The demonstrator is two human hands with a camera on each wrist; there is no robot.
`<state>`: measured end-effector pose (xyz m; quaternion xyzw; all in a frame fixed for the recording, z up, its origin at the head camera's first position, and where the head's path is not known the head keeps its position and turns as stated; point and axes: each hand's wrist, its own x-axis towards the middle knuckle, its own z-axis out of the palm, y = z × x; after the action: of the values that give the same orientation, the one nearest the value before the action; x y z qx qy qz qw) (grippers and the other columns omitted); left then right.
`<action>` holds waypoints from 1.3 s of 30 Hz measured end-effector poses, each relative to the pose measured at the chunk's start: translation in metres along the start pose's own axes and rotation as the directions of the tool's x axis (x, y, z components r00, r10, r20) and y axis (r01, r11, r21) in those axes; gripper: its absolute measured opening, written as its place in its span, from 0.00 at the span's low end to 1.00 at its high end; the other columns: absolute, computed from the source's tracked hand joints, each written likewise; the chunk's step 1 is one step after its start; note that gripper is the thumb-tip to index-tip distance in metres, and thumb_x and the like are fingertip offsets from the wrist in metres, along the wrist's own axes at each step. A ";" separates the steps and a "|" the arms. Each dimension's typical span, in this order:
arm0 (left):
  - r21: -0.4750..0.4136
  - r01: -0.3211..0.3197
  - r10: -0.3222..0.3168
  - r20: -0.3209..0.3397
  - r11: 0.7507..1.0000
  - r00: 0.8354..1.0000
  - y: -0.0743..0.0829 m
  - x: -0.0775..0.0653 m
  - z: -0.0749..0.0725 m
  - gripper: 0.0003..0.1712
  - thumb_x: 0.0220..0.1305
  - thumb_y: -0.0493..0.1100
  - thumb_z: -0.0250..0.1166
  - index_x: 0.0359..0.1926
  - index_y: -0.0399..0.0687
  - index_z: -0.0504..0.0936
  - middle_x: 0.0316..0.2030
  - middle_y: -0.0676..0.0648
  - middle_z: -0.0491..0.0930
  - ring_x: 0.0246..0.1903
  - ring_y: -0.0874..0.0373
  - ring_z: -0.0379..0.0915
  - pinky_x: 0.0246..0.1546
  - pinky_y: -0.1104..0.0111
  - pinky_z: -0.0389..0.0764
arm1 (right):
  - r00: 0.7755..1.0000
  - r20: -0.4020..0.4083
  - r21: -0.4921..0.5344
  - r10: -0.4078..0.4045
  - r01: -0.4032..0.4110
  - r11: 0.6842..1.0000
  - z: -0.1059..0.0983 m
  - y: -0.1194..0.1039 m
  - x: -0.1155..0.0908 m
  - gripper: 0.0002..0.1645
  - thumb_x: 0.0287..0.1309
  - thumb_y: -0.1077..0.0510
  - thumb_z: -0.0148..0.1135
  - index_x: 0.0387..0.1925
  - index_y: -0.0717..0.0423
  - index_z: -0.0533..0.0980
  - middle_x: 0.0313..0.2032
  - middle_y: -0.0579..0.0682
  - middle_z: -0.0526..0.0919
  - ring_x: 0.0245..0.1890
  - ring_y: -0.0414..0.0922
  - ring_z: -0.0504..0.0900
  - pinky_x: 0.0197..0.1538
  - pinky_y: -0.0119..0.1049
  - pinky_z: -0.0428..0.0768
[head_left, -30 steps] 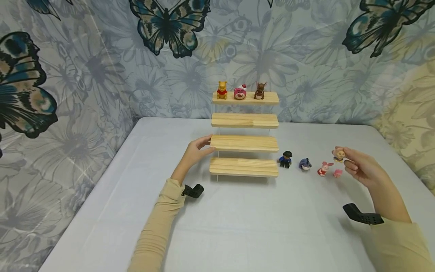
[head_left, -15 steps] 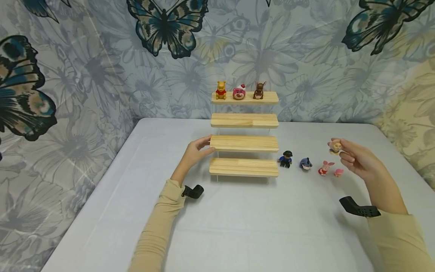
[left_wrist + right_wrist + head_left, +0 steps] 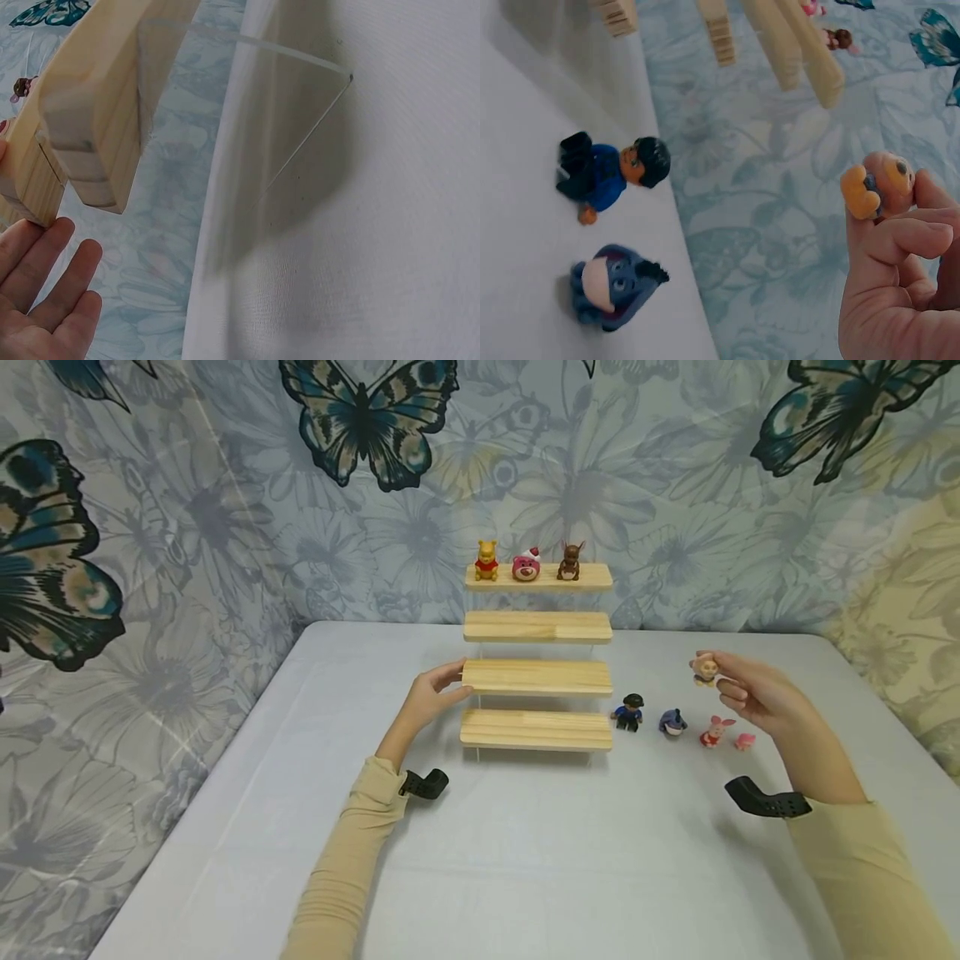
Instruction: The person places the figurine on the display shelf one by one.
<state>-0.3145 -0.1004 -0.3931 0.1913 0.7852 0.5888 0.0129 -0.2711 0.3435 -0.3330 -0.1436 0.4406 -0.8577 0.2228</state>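
Note:
A wooden display stand [image 3: 536, 677] with stepped boards rises from the white table. My left hand [image 3: 437, 692] grips the left end of its second board from the bottom; the fingertips [image 3: 56, 229] meet the board's end in the left wrist view. My right hand [image 3: 757, 693] pinches a small figurine [image 3: 877, 186], peach-coloured with yellow feet and a bit of blue, between thumb and fingers. It is held up off the table, right of the stand. On the top board sit a yellow bear figurine [image 3: 486, 561], a pink bear figurine [image 3: 526, 565] and a brown long-eared figurine [image 3: 569, 562].
On the table right of the stand are a dark-capped toy man [image 3: 628, 713], a blue donkey figurine [image 3: 672, 722], a pink piglet figurine [image 3: 716, 731] and a small pink piece [image 3: 744, 742]. Behind hangs a butterfly-patterned cloth [image 3: 420, 543].
My right hand has moved left and toward the back with the pinched figurine, away from above the small pink piece. The left hand keeps its grip on the stand.

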 end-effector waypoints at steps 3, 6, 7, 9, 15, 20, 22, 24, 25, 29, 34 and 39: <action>0.002 -0.004 0.004 0.001 1.000 1.000 0.000 -0.001 0.001 0.32 0.57 0.42 0.63 0.61 0.37 0.65 0.56 0.42 0.68 0.54 0.51 0.64 0.58 0.64 0.61 | 1.000 -0.012 -0.025 0.007 -0.008 1.000 0.009 -0.002 0.013 0.24 0.69 0.64 0.30 0.46 0.65 0.75 0.39 0.53 0.77 0.15 0.40 0.52 0.15 0.28 0.56; 0.000 0.005 -0.005 0.001 1.000 1.000 0.001 -0.002 0.001 0.32 0.57 0.41 0.63 0.61 0.36 0.65 0.56 0.42 0.68 0.54 0.51 0.64 0.58 0.63 0.61 | 1.000 -0.007 -0.057 0.012 -0.013 0.998 0.016 -0.003 0.025 0.24 0.69 0.63 0.30 0.45 0.64 0.75 0.38 0.52 0.76 0.14 0.40 0.52 0.15 0.27 0.57; -0.003 0.004 -0.004 -0.001 1.000 1.000 -0.003 0.000 0.001 0.32 0.57 0.41 0.63 0.61 0.37 0.65 0.56 0.42 0.68 0.54 0.51 0.64 0.58 0.64 0.61 | 1.000 0.005 -0.067 0.012 -0.011 0.998 0.017 -0.003 0.029 0.24 0.69 0.63 0.30 0.44 0.65 0.76 0.39 0.52 0.76 0.15 0.40 0.51 0.15 0.27 0.58; -0.011 0.008 -0.008 0.007 1.000 1.000 -0.001 0.001 0.000 0.31 0.57 0.41 0.63 0.61 0.37 0.65 0.56 0.42 0.68 0.54 0.51 0.64 0.58 0.64 0.61 | 1.000 0.007 -0.107 0.014 -0.013 0.994 0.021 -0.005 0.035 0.24 0.69 0.63 0.30 0.43 0.64 0.76 0.38 0.51 0.76 0.14 0.39 0.52 0.15 0.26 0.60; -0.036 -0.016 0.017 0.023 0.999 1.000 0.018 -0.007 -0.001 0.31 0.58 0.36 0.61 0.60 0.30 0.63 0.56 0.36 0.67 0.55 0.45 0.63 0.58 0.58 0.60 | 0.999 -0.035 -0.154 0.001 -0.007 0.988 0.033 -0.012 0.053 0.21 0.69 0.63 0.34 0.42 0.62 0.77 0.37 0.50 0.75 0.13 0.39 0.54 0.14 0.26 0.62; -0.021 -0.031 0.032 0.022 0.999 0.999 0.029 -0.011 -0.001 0.29 0.58 0.34 0.60 0.59 0.27 0.63 0.55 0.34 0.66 0.54 0.44 0.64 0.59 0.61 0.60 | 0.998 -0.057 -0.163 -0.012 0.003 0.987 0.042 -0.016 0.064 0.19 0.68 0.63 0.37 0.42 0.62 0.77 0.39 0.49 0.74 0.12 0.37 0.60 0.15 0.26 0.63; -0.018 -0.037 0.037 0.024 0.999 0.999 0.030 -0.012 -0.002 0.29 0.58 0.34 0.60 0.59 0.27 0.63 0.55 0.34 0.66 0.54 0.44 0.64 0.59 0.63 0.59 | 0.998 -0.053 -0.168 -0.017 0.008 0.986 0.044 -0.016 0.068 0.18 0.68 0.63 0.38 0.42 0.62 0.76 0.39 0.50 0.73 0.12 0.36 0.62 0.15 0.26 0.63; -0.022 -0.040 0.040 0.025 0.999 0.999 0.030 -0.012 -0.002 0.29 0.58 0.33 0.60 0.59 0.27 0.63 0.56 0.34 0.66 0.54 0.44 0.64 0.59 0.63 0.59 | 0.998 -0.062 -0.175 -0.024 0.013 0.984 0.047 -0.016 0.071 0.17 0.67 0.63 0.39 0.42 0.62 0.76 0.41 0.49 0.73 0.12 0.36 0.63 0.15 0.26 0.63; -0.024 -0.040 0.041 0.027 0.999 0.999 0.030 -0.012 -0.003 0.29 0.58 0.33 0.60 0.59 0.27 0.63 0.56 0.34 0.66 0.54 0.44 0.64 0.59 0.63 0.59 | 0.997 -0.076 -0.178 -0.025 0.011 0.984 0.049 -0.017 0.074 0.17 0.67 0.62 0.40 0.42 0.62 0.77 0.41 0.49 0.73 0.12 0.36 0.63 0.14 0.26 0.62; -0.027 -0.032 0.032 0.028 0.999 0.999 0.028 -0.011 -0.005 0.29 0.58 0.34 0.60 0.60 0.28 0.63 0.56 0.35 0.66 0.54 0.44 0.64 0.59 0.60 0.59 | 0.991 -0.130 -0.205 -0.032 0.005 0.979 0.056 -0.018 0.084 0.16 0.66 0.62 0.43 0.40 0.61 0.78 0.43 0.48 0.71 0.12 0.36 0.62 0.14 0.25 0.61; -0.020 -0.021 0.022 0.037 1.000 0.999 0.028 -0.011 -0.006 0.29 0.59 0.34 0.60 0.60 0.29 0.63 0.55 0.34 0.67 0.53 0.44 0.64 0.59 0.58 0.59 | 0.990 -0.138 -0.193 -0.032 0.005 0.981 0.060 -0.019 0.093 0.15 0.66 0.63 0.43 0.41 0.61 0.77 0.42 0.49 0.72 0.12 0.36 0.63 0.14 0.26 0.62; -0.032 -0.020 0.022 0.048 0.999 0.999 0.024 -0.010 -0.007 0.29 0.59 0.35 0.60 0.60 0.30 0.63 0.56 0.36 0.66 0.54 0.46 0.64 0.59 0.60 0.59 | 0.993 -0.117 -0.183 -0.035 0.013 0.983 0.062 -0.022 0.101 0.15 0.66 0.64 0.42 0.41 0.62 0.77 0.40 0.50 0.75 0.12 0.36 0.63 0.13 0.25 0.63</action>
<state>-0.3004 -0.1040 -0.3707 0.2136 0.7731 0.5965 0.0289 -0.3360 0.2603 -0.2749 -0.1172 0.5279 -0.8235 0.1716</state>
